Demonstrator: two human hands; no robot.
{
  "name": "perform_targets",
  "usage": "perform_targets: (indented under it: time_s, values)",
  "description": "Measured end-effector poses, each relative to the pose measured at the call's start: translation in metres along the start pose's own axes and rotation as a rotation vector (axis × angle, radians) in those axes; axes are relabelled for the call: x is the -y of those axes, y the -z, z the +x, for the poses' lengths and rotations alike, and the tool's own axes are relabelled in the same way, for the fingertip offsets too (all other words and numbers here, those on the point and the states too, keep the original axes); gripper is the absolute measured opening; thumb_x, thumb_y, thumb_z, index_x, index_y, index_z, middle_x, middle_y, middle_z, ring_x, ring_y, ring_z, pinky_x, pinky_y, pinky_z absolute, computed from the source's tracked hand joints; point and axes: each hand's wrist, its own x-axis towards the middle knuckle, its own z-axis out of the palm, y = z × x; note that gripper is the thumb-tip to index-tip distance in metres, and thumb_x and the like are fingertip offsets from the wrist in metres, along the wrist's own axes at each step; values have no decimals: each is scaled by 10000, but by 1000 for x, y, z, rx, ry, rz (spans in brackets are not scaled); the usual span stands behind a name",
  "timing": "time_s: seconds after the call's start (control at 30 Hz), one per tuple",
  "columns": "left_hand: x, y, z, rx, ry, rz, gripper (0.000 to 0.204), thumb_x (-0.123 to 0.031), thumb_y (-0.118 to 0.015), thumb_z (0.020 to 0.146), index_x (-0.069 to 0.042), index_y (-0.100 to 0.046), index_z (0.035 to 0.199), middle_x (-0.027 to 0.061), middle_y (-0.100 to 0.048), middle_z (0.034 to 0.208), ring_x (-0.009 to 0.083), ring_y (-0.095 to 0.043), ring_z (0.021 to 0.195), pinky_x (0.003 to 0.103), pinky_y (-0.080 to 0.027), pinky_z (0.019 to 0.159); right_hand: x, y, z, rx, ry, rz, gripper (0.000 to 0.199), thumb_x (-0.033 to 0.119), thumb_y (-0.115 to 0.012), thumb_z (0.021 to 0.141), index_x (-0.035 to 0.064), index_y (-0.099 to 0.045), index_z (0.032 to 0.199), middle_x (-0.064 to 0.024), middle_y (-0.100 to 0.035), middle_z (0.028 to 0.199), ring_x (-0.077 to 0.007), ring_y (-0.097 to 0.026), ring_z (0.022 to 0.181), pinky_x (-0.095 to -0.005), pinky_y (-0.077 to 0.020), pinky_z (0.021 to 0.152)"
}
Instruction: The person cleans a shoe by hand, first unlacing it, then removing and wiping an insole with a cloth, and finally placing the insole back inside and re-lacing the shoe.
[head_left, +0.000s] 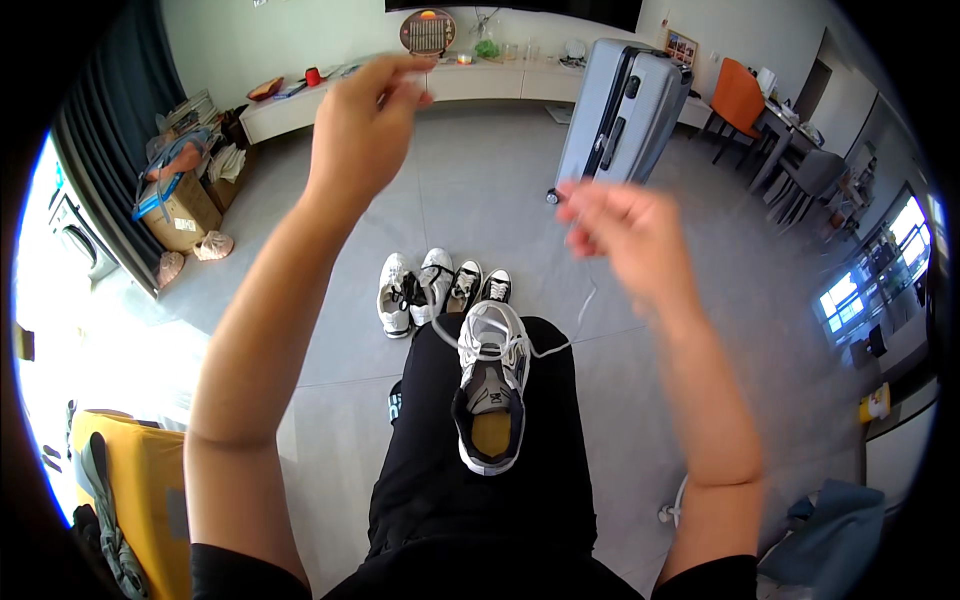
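Observation:
A white and grey sneaker (pixel 490 385) with a dark collar lies on my black-trousered lap, its toe pointing away from me. Its pale shoelace (pixel 552 351) spreads out loosely on both sides of the tongue. My right hand (pixel 635 245), a little blurred, is raised to the right beyond the shoe. Its fingers are pinched, and the lace's thin end rises toward them. Higher and to the left, my left hand (pixel 365 125) is raised with thumb and fingertips pressed together. Whatever it pinches does not show; the lace's left part curves up below it.
Beyond my knees, white sneakers (pixel 395 290) and black-and-white canvas shoes (pixel 481 284) stand on the grey tiled floor. A silver suitcase (pixel 610 120) stands farther off, before a low white cabinet (pixel 480 85). At left are a yellow seat (pixel 140 480) and a cardboard box (pixel 183 215).

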Motion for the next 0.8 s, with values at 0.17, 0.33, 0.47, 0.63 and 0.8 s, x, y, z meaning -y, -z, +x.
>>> perform_targets:
  time_s: [0.17,0.33,0.47,0.63,0.8]
  values:
    - [86,29,-67,-223,381,84,234,-112,-609,837,-101,-686,1058,69,-654,923,134,-536,671,294,-447,641,-79,-32,-41,72,-203,18,215,112,-657,877,-23,-685,1043,-54,-693,791,-73,-603,617,-214,-493,575]
    - [58,4,-146,-163,280,462,308,-177,-770,721,-117,-664,1003,121,-471,1150,241,-507,970,314,-430,801,-131,-47,-64,28,-247,41,199,78,-668,858,-45,-664,1016,-71,-687,781,-89,-613,618,-223,-491,578]
    - [104,29,-157,-88,373,586,269,-220,-763,751,-120,-656,976,128,-481,1149,300,-526,1058,377,-434,885,-150,-46,-68,28,-288,3,170,79,-668,858,-26,-676,991,-56,-678,759,-91,-611,620,-224,-491,582]
    - [195,98,-146,-266,742,1179,361,-367,-690,806,-194,-613,1114,120,-452,1255,271,-519,1126,380,-448,901,-156,-48,-69,-10,-253,-69,146,89,-672,856,3,-691,972,-47,-676,759,-91,-613,637,-219,-490,588]
    - [215,113,-163,-316,643,1167,290,-344,-690,818,-175,-637,1047,118,-489,1220,277,-552,1066,381,-466,880,-165,-57,-66,-63,-112,-140,125,85,-682,843,6,-694,939,-59,-671,799,-103,-609,646,-223,-481,576]
